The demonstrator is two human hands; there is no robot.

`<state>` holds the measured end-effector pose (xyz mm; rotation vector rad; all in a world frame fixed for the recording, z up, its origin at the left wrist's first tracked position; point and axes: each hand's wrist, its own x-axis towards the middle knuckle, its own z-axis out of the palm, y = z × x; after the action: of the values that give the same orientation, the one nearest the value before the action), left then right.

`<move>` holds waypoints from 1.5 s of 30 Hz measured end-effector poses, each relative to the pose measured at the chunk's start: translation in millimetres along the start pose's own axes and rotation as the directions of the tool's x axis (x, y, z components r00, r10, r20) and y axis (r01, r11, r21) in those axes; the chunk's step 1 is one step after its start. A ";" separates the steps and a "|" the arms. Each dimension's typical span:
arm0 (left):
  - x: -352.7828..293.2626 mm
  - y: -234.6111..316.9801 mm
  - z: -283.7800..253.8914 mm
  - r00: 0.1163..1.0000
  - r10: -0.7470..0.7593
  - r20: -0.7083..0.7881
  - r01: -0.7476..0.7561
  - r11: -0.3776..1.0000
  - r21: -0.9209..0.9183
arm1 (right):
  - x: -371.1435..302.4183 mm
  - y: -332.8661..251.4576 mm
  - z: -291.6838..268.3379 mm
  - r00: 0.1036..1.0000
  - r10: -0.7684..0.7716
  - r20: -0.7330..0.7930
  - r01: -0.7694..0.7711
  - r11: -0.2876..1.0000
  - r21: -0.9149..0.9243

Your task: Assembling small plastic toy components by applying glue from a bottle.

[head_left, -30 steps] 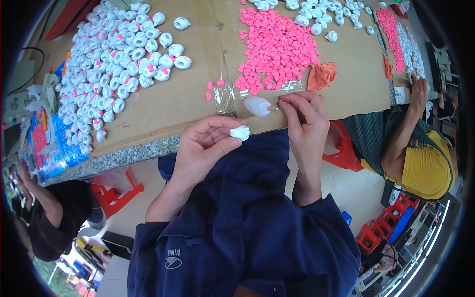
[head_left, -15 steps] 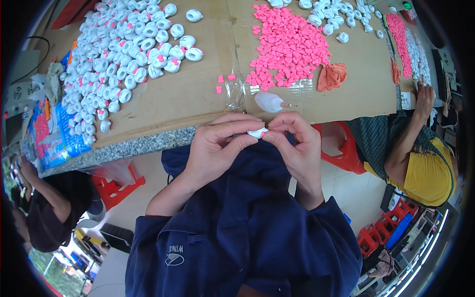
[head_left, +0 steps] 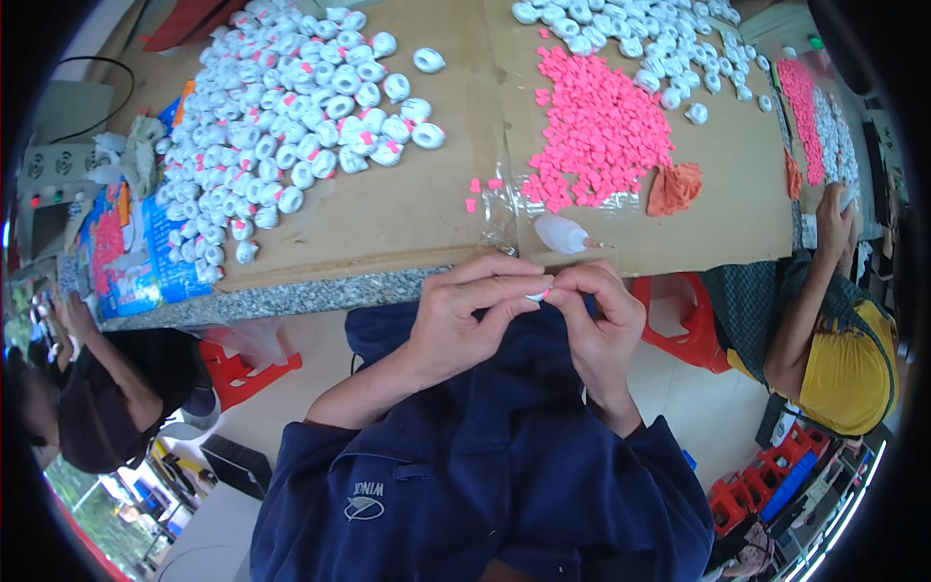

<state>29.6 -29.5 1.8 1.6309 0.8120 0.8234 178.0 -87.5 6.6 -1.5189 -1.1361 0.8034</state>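
Note:
Over the table's near edge, my left hand (head_left: pixel 464 318) pinches a small white toy head (head_left: pixel 533 297) between thumb and fingers. My right hand (head_left: pixel 603 325) has its thumb and forefinger closed at the head's other end, on a tiny pink bow (head_left: pixel 546 292); the fingertips partly hide both pieces. Just beyond my hands lies a white squeeze bottle (head_left: pixel 561 235) with a thin nozzle pointing right. Farther off is a heap of pink bows (head_left: pixel 601 131), with three loose bows (head_left: pixel 472 205) to its left.
White toy heads, many with pink bows, form a large pile (head_left: pixel 291 107) at left; more white heads (head_left: pixel 669 44) lie at far right. An orange cloth (head_left: pixel 674 188) rests on the cardboard (head_left: pixel 417 213). Co-workers sit at both sides. A red stool (head_left: pixel 679 320) stands under the table.
The view has shifted, so the table and piles appear lower and farther right. My hands still hold the toy head, now turned, with my right fingertips covering more of the pink bow.

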 end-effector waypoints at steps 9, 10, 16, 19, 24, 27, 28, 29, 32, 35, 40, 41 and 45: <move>6.8 0.3 -19.7 0.998 -0.018 0.058 0.014 0.998 0.056 | 0.6 -3.0 11.6 0.999 0.052 0.000 -0.052 0.998 0.042; 12.2 3.8 -25.1 0.999 0.008 0.035 -0.011 0.996 0.084 | 1.4 -2.8 12.8 0.997 0.079 0.010 -0.080 0.995 0.064; 65.1 -2.0 -84.6 0.915 0.233 -0.329 -0.084 0.909 0.408 | 1.2 13.6 -7.9 0.977 -0.044 -0.209 0.029 0.997 -0.075; 88.7 -0.4 -103.2 0.887 0.358 -0.291 -0.059 0.714 0.697 | 14.4 10.1 -1.9 0.975 -0.087 -0.206 0.066 0.992 -0.109; 144.4 -9.7 -92.6 0.954 0.287 -0.092 -0.093 0.569 0.817 | 28.8 4.4 7.5 0.975 -0.183 -0.128 0.148 0.959 -0.241; 160.8 -16.7 -96.0 0.981 0.194 -0.026 -0.074 0.491 0.868 | 30.5 11.7 5.4 0.966 -0.234 -0.106 0.197 0.940 -0.280; 162.5 -19.2 -100.0 0.969 0.245 -0.015 -0.100 0.450 0.887 | 29.5 13.9 4.7 0.967 -0.231 -0.106 0.194 0.940 -0.281; 163.6 -20.8 -103.6 0.955 0.295 -0.003 -0.124 0.407 0.905 | 30.1 14.0 3.9 0.967 -0.229 -0.113 0.191 0.942 -0.277; 164.1 -23.9 -113.6 0.946 0.325 0.011 -0.121 0.319 0.940 | 31.9 11.9 1.7 0.977 -0.181 -0.116 0.152 0.963 -0.224; 165.8 -28.5 -123.2 0.929 0.370 0.026 -0.107 0.199 0.974 | 32.7 12.0 0.9 0.981 -0.148 -0.123 0.126 0.977 -0.171; 183.5 -5.8 -116.7 0.924 0.383 -0.020 -0.106 0.305 0.946 | 32.8 13.7 1.7 0.982 -0.120 -0.147 0.102 0.987 -0.123; 186.0 3.5 -114.0 0.982 0.187 -0.016 -0.038 0.282 0.959 | 32.8 14.2 1.1 0.981 -0.118 -0.151 0.101 0.988 -0.121; 186.5 12.3 -104.9 0.988 -0.144 -0.050 0.054 0.019 0.998 | 32.9 16.0 -2.3 0.984 -0.104 -0.147 0.091 0.991 -0.095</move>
<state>40.3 178.6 52.0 2.7851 1.6807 -0.1663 194.9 -57.6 -6.2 -1.5564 -1.1353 0.5682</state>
